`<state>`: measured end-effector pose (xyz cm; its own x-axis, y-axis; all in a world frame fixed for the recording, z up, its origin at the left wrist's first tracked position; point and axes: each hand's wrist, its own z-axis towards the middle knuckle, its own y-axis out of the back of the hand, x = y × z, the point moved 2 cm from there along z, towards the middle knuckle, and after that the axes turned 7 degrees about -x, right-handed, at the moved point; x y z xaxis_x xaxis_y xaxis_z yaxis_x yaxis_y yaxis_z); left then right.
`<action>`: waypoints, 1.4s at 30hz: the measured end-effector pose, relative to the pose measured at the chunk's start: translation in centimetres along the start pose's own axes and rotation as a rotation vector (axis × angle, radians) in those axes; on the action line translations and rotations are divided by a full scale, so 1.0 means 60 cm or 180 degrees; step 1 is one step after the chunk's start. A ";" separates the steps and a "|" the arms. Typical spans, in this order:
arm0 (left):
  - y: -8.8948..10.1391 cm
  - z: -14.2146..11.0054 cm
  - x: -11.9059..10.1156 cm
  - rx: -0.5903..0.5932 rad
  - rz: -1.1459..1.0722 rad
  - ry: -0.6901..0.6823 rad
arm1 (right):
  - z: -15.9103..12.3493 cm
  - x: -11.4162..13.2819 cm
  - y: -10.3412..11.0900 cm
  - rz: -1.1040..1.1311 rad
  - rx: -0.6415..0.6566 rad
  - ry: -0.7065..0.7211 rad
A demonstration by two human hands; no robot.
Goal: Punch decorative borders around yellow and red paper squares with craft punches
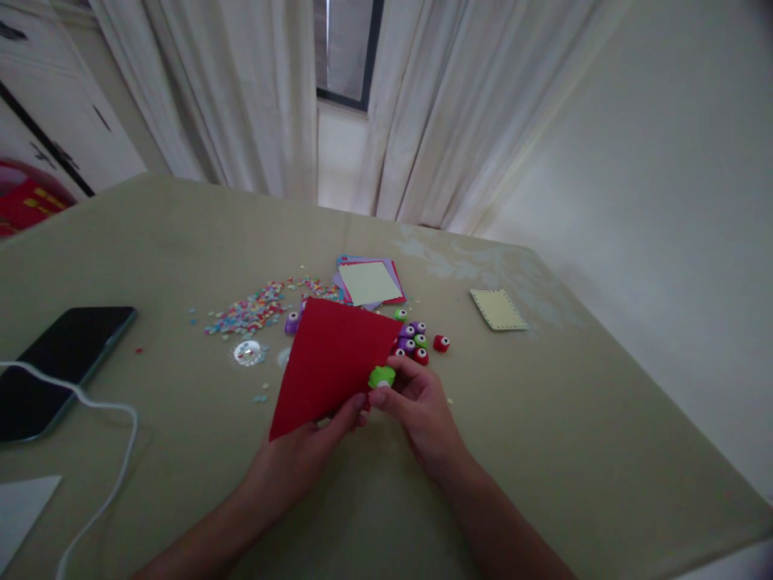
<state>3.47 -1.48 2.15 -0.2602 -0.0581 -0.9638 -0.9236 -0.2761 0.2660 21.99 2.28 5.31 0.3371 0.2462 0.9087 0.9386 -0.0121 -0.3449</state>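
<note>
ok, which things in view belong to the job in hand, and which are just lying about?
In the job:
flat red paper sheet, in left hand
small green plastic piece, in right hand
probably: small multicoloured eyed pieces, pastel confetti bits, stacked coloured paper squares, pale yellow paper square

Lying about:
black flat phone
thin white cable, over the phone
white paper sheet, lower left

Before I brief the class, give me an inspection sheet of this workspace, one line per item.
Surface: greenish table, loose bits scattered on it.
Job's things: red sheet, small green object.
Clutter: confetti, eyed pieces, paper stack, yellowish card, phone.
Hands: left hand holds the sheet; right hand pinches the green object.
Cables: white cable crosses the phone.
Surroundings: curtains, window, wall.
</note>
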 end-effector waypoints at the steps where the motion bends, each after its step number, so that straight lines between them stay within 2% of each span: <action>1: -0.003 0.002 -0.003 0.0162 0.0178 -0.0180 | 0.001 -0.002 0.003 0.0003 -0.0023 -0.0052; 3: -0.008 0.004 -0.006 0.0473 0.0545 -0.0548 | 0.003 -0.004 0.008 -0.0020 -0.0045 -0.0130; 6: -0.008 0.007 -0.003 0.0647 0.0778 -0.0717 | 0.004 -0.005 0.010 -0.0045 -0.0035 -0.0222; 10: -0.007 0.011 -0.011 0.0666 0.0648 -0.0444 | 0.004 -0.005 0.008 -0.0027 0.0044 -0.0374; 13: -0.009 0.014 -0.030 0.0692 0.0380 -0.0035 | 0.004 -0.005 0.009 -0.0105 0.0094 -0.0501; 16: -0.014 0.016 -0.051 0.0716 0.0195 0.0188 | 0.003 -0.003 0.011 -0.0172 0.0096 -0.0601; 23: -0.017 0.017 -0.060 0.0717 -0.0073 0.0369 | 0.002 0.003 0.007 -0.0175 0.0007 -0.0688; 28: -0.017 0.019 -0.055 0.0733 -0.0022 0.0322 | 0.002 0.003 0.006 -0.0235 -0.0102 -0.0739; 42: -0.014 0.021 -0.051 0.0760 0.0125 0.0330 | 0.007 -0.014 0.012 -0.0259 -0.0089 -0.0736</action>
<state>4.71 0.16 4.88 -0.2783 -0.1659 -0.9461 -0.9568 -0.0382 0.2882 22.34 2.46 4.20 0.2374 0.4627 0.8541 0.9647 -0.0092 -0.2631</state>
